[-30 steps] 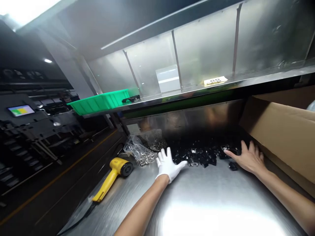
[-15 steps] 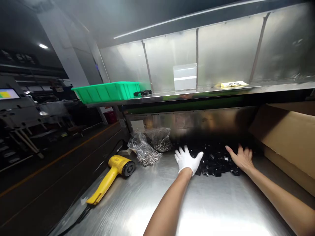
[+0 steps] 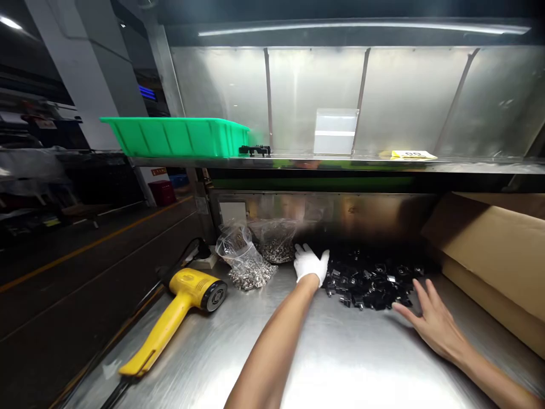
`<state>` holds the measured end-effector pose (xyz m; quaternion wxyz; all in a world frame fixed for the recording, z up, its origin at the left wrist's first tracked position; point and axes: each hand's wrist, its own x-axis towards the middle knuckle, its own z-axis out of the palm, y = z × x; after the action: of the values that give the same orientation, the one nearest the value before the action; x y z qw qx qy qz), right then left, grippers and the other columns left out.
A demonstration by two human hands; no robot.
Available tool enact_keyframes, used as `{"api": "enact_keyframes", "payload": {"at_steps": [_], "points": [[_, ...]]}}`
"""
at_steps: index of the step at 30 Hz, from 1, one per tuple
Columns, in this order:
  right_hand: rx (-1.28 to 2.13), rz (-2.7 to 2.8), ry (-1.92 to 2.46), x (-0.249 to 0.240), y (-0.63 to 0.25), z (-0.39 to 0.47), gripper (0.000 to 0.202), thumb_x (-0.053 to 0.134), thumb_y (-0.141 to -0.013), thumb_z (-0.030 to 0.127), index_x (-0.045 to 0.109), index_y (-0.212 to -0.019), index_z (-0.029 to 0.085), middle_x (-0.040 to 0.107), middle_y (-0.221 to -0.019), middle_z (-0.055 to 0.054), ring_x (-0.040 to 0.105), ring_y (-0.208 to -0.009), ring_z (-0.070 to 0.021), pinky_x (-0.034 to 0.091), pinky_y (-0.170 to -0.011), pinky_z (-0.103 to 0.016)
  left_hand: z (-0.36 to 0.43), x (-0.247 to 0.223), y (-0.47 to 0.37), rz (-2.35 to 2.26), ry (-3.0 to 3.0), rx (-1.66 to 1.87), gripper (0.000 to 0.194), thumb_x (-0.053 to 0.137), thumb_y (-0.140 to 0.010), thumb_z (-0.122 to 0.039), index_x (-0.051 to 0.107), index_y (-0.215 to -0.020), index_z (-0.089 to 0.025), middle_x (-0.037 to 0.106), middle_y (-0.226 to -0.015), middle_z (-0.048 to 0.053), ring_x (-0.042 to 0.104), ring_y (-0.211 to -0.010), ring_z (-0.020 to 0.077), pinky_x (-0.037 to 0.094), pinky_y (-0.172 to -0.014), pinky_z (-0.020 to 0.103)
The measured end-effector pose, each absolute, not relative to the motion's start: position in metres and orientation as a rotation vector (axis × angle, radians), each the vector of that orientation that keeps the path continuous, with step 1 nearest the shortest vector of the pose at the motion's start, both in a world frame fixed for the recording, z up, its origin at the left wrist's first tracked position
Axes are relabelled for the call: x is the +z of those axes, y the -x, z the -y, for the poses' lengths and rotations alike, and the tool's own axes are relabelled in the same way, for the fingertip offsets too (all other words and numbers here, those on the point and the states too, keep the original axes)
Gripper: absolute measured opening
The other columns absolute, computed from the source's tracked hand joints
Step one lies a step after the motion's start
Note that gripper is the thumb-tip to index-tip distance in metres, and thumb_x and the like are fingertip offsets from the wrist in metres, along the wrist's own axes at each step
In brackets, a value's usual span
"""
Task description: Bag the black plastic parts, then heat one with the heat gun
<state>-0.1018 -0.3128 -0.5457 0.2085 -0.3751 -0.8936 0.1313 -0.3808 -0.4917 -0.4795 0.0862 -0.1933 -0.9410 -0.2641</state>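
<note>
A heap of small black parts (image 3: 366, 284), some with shiny metal bits, lies spread on the metal worktop (image 3: 340, 352). My left hand (image 3: 310, 264), in a white glove, is at the heap's left edge with fingers spread and nothing held. Bare, my right hand (image 3: 432, 318) hovers by the heap's right front side, thumb and fingers apart, also holding nothing. Close to the left of my gloved hand are two clear plastic bags, a front bag (image 3: 251, 272) and a back bag (image 3: 276, 247), both with small silvery metal pieces.
A yellow heat gun (image 3: 183, 312) with a black cord lies at the left. The cardboard box (image 3: 489, 267) borders the right side. Above runs a metal shelf with a green tray (image 3: 174, 139), a black part (image 3: 255, 150) and a yellow-and-white label (image 3: 413, 154).
My left hand has shifted left along the heap's edge. My right hand has drawn back toward me, off the heap's right side. The camera view has levelled.
</note>
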Motion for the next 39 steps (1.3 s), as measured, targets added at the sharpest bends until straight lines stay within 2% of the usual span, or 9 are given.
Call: {"api": "enact_keyframes", "payload": {"at_steps": [5,10,19,25,27,29,32,34,39], "points": [[0.208,2.598,0.951,-0.547,0.105,0.313,0.104,0.047,-0.076,0.079,0.015,-0.156,0.02,0.003,-0.162,-0.014,0.018,-0.146,-0.0389,0.025,-0.115,-0.057,0.465,-0.461,0.4,2.976,0.349,-0.814,0.085,0.038,-0.083,-0.066,0.043,-0.137,0.0,0.047,-0.137,0.032,0.054,-0.116,0.0403,0.046,-0.091,0.048],[0.166,2.615,0.923,-0.556,0.103,0.308,0.109,0.05,-0.072,0.08,0.015,-0.156,0.019,0.012,-0.161,-0.016,0.029,-0.142,-0.04,0.025,-0.114,-0.058,0.459,-0.459,0.391,3.035,0.331,-0.821,0.079,0.028,-0.088,-0.065,0.049,-0.131,-0.003,0.058,-0.124,0.028,0.057,-0.111,0.038,0.046,-0.089,0.047],[0.17,2.564,0.882,-0.57,0.104,0.298,0.109,0.045,-0.073,0.08,0.018,-0.155,0.013,0.03,-0.155,-0.021,0.03,-0.142,-0.0382,0.028,-0.113,-0.056,0.459,-0.461,0.353,3.068,0.539,-0.946,0.095,0.022,-0.08,-0.08,0.048,-0.136,-0.008,0.056,-0.134,0.023,0.051,-0.121,0.038,0.041,-0.098,0.047],[0.242,2.56,0.895,-0.559,0.109,0.306,0.112,0.044,-0.072,0.083,0.017,-0.155,0.013,0.026,-0.155,-0.022,0.027,-0.143,-0.0383,0.029,-0.112,-0.057,0.505,-0.446,0.333,3.014,0.647,-1.107,0.1,0.014,-0.076,-0.085,0.026,-0.152,-0.02,0.032,-0.157,0.013,0.037,-0.138,0.035,0.033,-0.109,0.044],[0.275,2.579,0.902,-0.55,0.106,0.312,0.116,0.044,-0.07,0.085,0.015,-0.155,0.013,0.019,-0.158,-0.022,0.025,-0.143,-0.0393,0.027,-0.113,-0.055,0.527,-0.448,0.322,3.029,0.689,-1.122,0.107,0.015,-0.075,-0.087,0.015,-0.154,-0.014,0.021,-0.16,0.017,0.03,-0.142,0.0339,0.029,-0.113,0.042],[0.312,2.617,0.878,-0.544,0.104,0.316,0.119,0.046,-0.068,0.087,0.011,-0.156,0.014,0.011,-0.16,-0.022,0.025,-0.143,-0.0395,0.025,-0.114,-0.052,0.544,-0.455,0.311,3.062,0.792,-1.061,0.121,0.03,-0.067,-0.092,0.003,-0.155,-0.014,0.011,-0.162,0.018,0.022,-0.145,0.0368,0.024,-0.116,0.045],[0.339,2.694,0.795,-0.539,0.101,0.317,0.126,0.049,-0.065,0.088,0.003,-0.156,0.015,0.003,-0.161,-0.021,0.019,-0.145,-0.0381,0.021,-0.116,-0.051,0.557,-0.469,0.287,3.061,1.166,-0.606,0.151,0.06,-0.042,-0.091,-0.006,-0.155,-0.015,-0.001,-0.162,0.019,0.0,-0.148,0.0402,0.006,-0.12,0.052],[0.33,2.699,0.784,-0.542,0.1,0.317,0.129,0.049,-0.062,0.089,0.004,-0.156,0.012,0.003,-0.16,-0.023,0.016,-0.146,-0.0389,0.019,-0.116,-0.052,0.553,-0.477,0.265,3.028,1.181,-0.439,0.158,0.065,-0.035,-0.088,-0.009,-0.154,-0.014,-0.006,-0.161,0.022,-0.007,-0.147,0.0417,0.001,-0.119,0.055],[0.282,2.509,0.936,-0.563,0.116,0.31,0.128,0.046,-0.059,0.091,0.017,-0.154,0.009,0.014,-0.155,-0.03,0.031,-0.137,-0.0478,0.023,-0.108,-0.061,0.518,-0.491,0.234,3.03,1.026,-0.476,0.15,0.06,-0.047,-0.086,-0.017,-0.152,-0.011,-0.007,-0.16,0.024,-0.008,-0.147,0.0419,-0.001,-0.118,0.058]]}}
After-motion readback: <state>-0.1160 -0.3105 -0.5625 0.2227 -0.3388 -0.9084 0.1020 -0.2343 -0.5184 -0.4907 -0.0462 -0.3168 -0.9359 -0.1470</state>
